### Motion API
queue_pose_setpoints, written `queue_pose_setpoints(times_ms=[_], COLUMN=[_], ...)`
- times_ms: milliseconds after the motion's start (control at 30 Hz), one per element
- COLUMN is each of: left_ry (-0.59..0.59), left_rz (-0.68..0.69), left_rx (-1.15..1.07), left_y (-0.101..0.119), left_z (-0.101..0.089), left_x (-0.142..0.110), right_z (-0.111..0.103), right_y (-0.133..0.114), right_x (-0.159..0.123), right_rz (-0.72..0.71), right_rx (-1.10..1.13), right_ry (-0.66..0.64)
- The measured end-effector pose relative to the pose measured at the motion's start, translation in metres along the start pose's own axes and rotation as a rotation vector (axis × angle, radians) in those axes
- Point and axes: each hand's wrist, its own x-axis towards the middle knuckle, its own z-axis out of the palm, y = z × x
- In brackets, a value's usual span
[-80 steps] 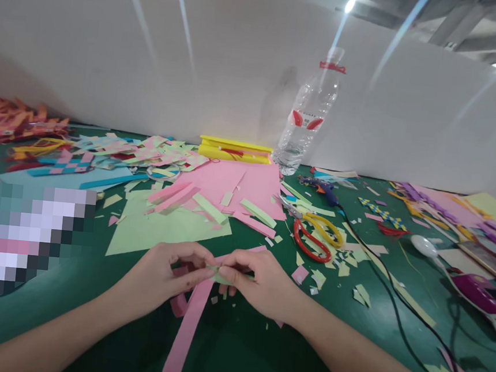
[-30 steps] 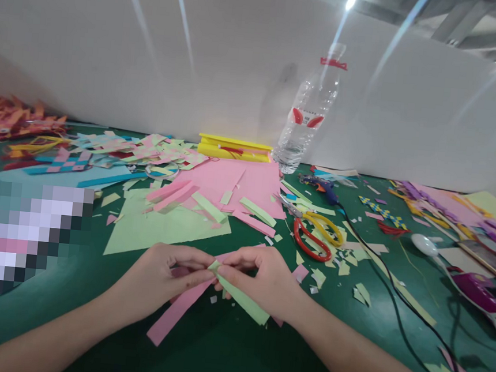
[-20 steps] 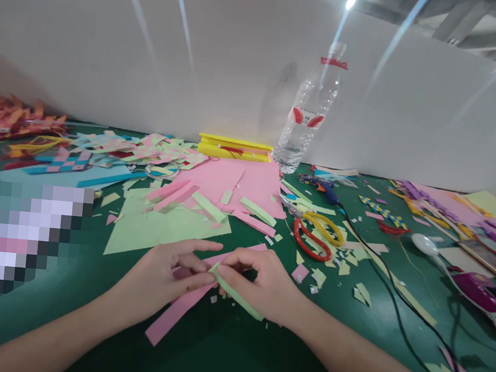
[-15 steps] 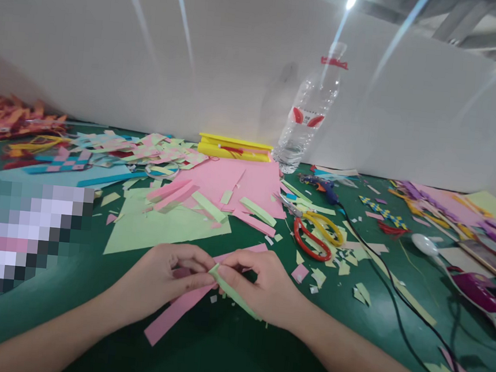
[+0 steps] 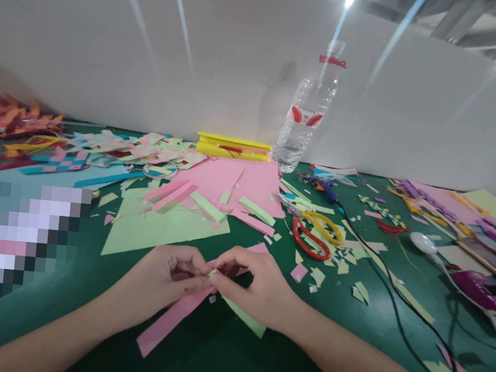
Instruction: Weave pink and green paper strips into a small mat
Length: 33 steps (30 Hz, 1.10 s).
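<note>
My left hand (image 5: 177, 275) and my right hand (image 5: 251, 276) meet at the centre, thumbs and fingers pinched where two paper strips cross. A pink paper strip (image 5: 170, 325) slants from lower left, behind my fingers, to its far end above my right hand. From under my right thumb a light green paper strip (image 5: 247, 319) hangs down to the right, and its other end shows between the fingertips. Both hands are closed on the strips; the exact fold between them is hidden. Scissors with red and yellow handles (image 5: 313, 238) lie beyond my right hand.
Green paper (image 5: 166, 231) and pink paper (image 5: 240, 179) with loose strips lie ahead. A plastic bottle (image 5: 309, 110) leans at the wall. To the right are a glue gun (image 5: 321, 186), its black cable, a purple-and-white tool (image 5: 477, 293) and scraps. Something pixelated (image 5: 22, 236) lies left.
The green strip's free end has swung down and lies flatter to view. The pink strip's near end has shifted slightly down and left. Both hands keep their pinch.
</note>
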Motion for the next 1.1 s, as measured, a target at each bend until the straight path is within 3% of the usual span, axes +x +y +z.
queue_pose_setpoints(times_ms=[167,667,867,1100], left_ry=[-0.026,0.016,0.152,0.249], left_rz=[-0.033,0.017,0.048,0.152], left_rx=[0.027,0.11,0.075,0.199], left_y=[0.0,0.004,0.006,0.001], left_z=[0.0,0.001,-0.004,-0.008], left_x=[-0.001,0.0,0.0,-0.001], right_z=[0.001,-0.003,-0.01,-0.017], right_y=[-0.002,0.001,0.003,0.006], right_x=[0.0,0.004,0.007,0.012], right_rz=[-0.001,0.186,0.259,0.38], right_rx=[-0.033,0.086,0.13,0.368], right_ry=[0.042,0.044,0.01,0.003])
